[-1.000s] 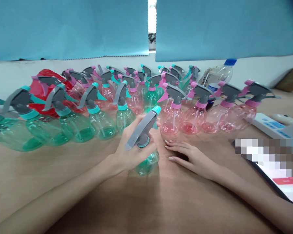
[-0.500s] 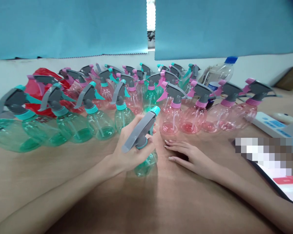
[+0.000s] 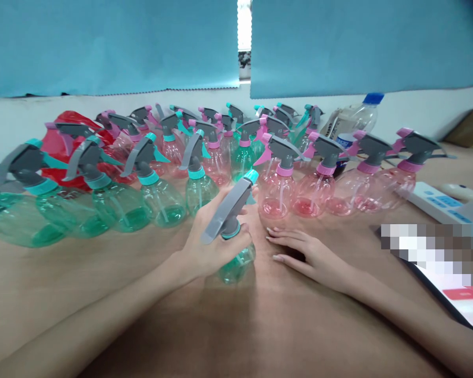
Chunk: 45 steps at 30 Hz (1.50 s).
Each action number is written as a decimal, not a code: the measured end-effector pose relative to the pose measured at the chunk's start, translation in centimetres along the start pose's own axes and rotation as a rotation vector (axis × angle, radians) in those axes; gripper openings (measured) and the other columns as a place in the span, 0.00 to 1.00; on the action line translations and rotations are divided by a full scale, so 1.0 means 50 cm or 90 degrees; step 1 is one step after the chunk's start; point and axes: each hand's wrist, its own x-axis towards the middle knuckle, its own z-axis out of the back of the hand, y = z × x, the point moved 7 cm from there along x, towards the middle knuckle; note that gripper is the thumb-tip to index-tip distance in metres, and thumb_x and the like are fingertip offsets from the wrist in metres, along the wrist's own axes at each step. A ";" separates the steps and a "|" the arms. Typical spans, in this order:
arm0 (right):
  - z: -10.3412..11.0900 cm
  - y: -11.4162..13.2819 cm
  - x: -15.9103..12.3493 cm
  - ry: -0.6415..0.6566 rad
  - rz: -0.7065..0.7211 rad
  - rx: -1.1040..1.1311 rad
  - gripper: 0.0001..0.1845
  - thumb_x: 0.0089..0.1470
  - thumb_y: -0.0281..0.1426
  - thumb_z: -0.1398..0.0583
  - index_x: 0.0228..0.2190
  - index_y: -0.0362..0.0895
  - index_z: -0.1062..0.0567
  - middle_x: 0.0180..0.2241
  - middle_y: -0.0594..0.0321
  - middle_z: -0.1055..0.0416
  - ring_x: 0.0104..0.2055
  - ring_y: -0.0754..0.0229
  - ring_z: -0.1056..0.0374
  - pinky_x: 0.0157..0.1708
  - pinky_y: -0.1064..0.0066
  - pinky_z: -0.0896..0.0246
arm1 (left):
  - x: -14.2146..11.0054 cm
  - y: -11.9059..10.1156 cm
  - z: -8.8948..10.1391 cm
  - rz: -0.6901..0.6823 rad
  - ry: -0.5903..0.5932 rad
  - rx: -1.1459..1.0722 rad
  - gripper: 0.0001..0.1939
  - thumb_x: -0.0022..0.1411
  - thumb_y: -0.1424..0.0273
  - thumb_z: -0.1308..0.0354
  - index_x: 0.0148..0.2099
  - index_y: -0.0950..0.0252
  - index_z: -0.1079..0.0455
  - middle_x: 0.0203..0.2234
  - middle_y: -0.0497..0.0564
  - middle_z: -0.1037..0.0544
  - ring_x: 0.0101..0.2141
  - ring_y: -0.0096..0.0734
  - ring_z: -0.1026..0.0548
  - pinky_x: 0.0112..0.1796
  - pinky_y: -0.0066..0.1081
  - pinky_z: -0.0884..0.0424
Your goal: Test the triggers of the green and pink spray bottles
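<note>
My left hand (image 3: 211, 241) is wrapped round the neck of a green spray bottle (image 3: 238, 265) with a grey trigger head and a turquoise nozzle. The bottle stands almost upright on the table at the middle of the view, its head tilted up to the right. Part of its body is hidden behind my fingers. My right hand (image 3: 305, 252) lies on the wooden table (image 3: 284, 331) with its fingers stretched out and apart, holding nothing. Just beyond its fingertips stands a pink spray bottle (image 3: 276, 197). The nearest green spray bottle in the row (image 3: 200, 191) is behind my left hand.
Several green spray bottles (image 3: 128, 207) stand in a row at left, several pink ones (image 3: 362, 189) at right, with more behind. A red plastic bag (image 3: 71, 126) sits back left. At right are a clear bottle with a blue cap (image 3: 362, 115), a white device (image 3: 437, 202) and a lit screen (image 3: 453, 283).
Almost nothing differs. The spray bottle's head in my left hand has shifted very slightly, and my left fingers with it. My right hand stays in place.
</note>
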 end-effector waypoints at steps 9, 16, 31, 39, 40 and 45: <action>0.000 -0.001 -0.001 -0.009 0.002 0.002 0.22 0.62 0.40 0.43 0.56 0.51 0.29 0.57 0.57 0.31 0.61 0.49 0.37 0.59 0.49 0.40 | -0.001 0.008 -0.004 -0.009 0.006 -0.015 0.22 0.53 0.75 0.45 0.51 0.59 0.37 0.40 0.48 0.25 0.29 0.26 0.28 0.37 0.31 0.24; 0.000 -0.001 -0.001 0.004 -0.003 -0.001 0.21 0.63 0.40 0.43 0.55 0.49 0.29 0.57 0.57 0.30 0.61 0.49 0.37 0.59 0.50 0.40 | 0.001 0.003 -0.002 -0.016 0.008 -0.007 0.20 0.53 0.76 0.46 0.49 0.61 0.35 0.37 0.48 0.27 0.26 0.26 0.31 0.33 0.31 0.29; 0.001 -0.004 -0.003 0.000 -0.006 -0.001 0.21 0.62 0.40 0.43 0.55 0.48 0.29 0.57 0.56 0.30 0.60 0.49 0.36 0.59 0.50 0.40 | 0.003 0.003 -0.004 -0.024 0.012 0.003 0.20 0.53 0.75 0.46 0.49 0.59 0.34 0.34 0.46 0.27 0.25 0.25 0.33 0.32 0.30 0.31; -0.001 -0.005 -0.003 0.014 -0.008 -0.014 0.22 0.63 0.41 0.44 0.55 0.46 0.29 0.58 0.56 0.31 0.61 0.50 0.37 0.60 0.52 0.41 | 0.002 0.001 -0.003 -0.009 0.016 0.015 0.18 0.54 0.73 0.47 0.49 0.61 0.37 0.35 0.46 0.26 0.23 0.24 0.37 0.31 0.29 0.31; -0.002 -0.005 -0.003 0.015 -0.009 -0.014 0.22 0.63 0.41 0.44 0.55 0.45 0.29 0.58 0.56 0.31 0.61 0.50 0.37 0.60 0.52 0.41 | 0.002 0.001 -0.004 -0.004 0.016 0.018 0.18 0.54 0.73 0.47 0.49 0.60 0.37 0.34 0.46 0.27 0.23 0.24 0.37 0.31 0.29 0.31; 0.000 -0.003 -0.002 0.014 -0.010 -0.015 0.22 0.63 0.40 0.44 0.55 0.44 0.29 0.58 0.55 0.31 0.61 0.51 0.37 0.60 0.52 0.40 | 0.003 -0.002 -0.001 0.004 0.006 0.029 0.16 0.54 0.72 0.47 0.47 0.61 0.38 0.31 0.45 0.28 0.22 0.23 0.36 0.29 0.29 0.32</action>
